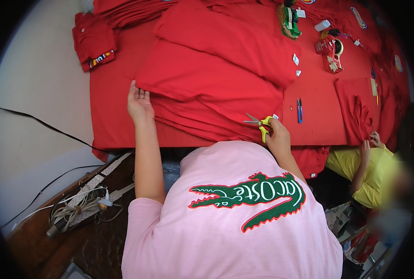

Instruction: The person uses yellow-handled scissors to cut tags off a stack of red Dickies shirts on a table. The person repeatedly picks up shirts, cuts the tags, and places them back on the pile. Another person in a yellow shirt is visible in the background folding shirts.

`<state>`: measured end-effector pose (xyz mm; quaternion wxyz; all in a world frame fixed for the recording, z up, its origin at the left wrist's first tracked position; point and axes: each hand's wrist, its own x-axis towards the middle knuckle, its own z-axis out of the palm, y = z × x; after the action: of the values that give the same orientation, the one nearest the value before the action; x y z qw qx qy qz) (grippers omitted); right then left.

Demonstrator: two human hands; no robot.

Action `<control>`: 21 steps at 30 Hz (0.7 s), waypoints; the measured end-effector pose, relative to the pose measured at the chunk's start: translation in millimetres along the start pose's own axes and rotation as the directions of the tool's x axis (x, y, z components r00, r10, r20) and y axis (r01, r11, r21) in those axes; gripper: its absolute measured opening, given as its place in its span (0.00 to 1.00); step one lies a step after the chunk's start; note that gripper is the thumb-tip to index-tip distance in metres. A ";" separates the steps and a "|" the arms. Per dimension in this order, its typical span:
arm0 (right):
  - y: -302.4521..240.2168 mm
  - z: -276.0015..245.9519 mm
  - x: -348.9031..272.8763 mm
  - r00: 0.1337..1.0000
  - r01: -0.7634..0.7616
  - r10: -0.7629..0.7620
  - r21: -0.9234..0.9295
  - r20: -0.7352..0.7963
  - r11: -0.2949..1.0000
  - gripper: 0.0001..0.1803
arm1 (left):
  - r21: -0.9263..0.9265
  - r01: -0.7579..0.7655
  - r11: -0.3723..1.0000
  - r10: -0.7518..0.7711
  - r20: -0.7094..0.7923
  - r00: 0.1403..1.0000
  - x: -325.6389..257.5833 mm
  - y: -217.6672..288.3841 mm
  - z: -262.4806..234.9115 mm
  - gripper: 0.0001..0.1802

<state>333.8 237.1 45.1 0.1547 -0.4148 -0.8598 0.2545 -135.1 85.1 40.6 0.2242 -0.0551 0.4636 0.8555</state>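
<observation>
Along the left edge of a stack of red shirts [216,69], my left hand [141,104] is turned palm up. Its fingers are stretched out at the corner of the cloth, their tips partly tucked under it. My right hand [279,136] is closed on the yellow handles of a pair of scissors [262,122]. The scissor blades are spread and point left, over the near right part of the stack. Small white tags [295,59] stick out from the stack's right side.
Blue thread snips [300,110] lie right of the stack. Beyond are a green tape dispenser [289,23], a white bottle [322,25] and a red box [332,60] with a tape roll. A co-worker in yellow [369,174] handles red cloth [353,109] at right. Coiled cables [79,209] lie lower left.
</observation>
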 end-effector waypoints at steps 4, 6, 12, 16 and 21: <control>6.9 -25.6 -2.9 0.989 -0.144 0.137 0.146 0.054 0.979 0.12 | 0.045 -0.073 0.996 0.077 -0.092 0.993 0.9 16.6 -14.5 0.28; 4.9 -41.1 -0.4 0.982 -0.170 0.150 0.195 0.113 0.966 0.12 | 0.114 -0.064 0.991 0.071 -0.058 0.996 -0.9 20.2 -15.8 0.29; -17.1 -64.7 35.6 0.952 -0.051 0.010 0.125 0.306 0.991 0.12 | 0.641 -0.081 0.763 0.024 0.097 0.995 11.7 3.0 13.9 0.36; -40.6 -84.1 83.4 0.796 -0.267 -0.072 0.455 0.601 0.850 0.10 | 0.936 -0.348 -0.056 0.255 0.350 0.901 55.2 18.2 1.9 0.25; -59.8 -132.1 159.9 0.871 -0.263 -0.065 0.573 0.487 0.777 0.08 | 0.812 -0.280 -0.513 0.076 0.368 0.927 37.9 81.0 94.7 0.19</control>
<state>261.7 373.1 196.3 0.0501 -0.3096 -0.7136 0.6264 -193.4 137.1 144.8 0.0290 0.2992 0.9512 0.0690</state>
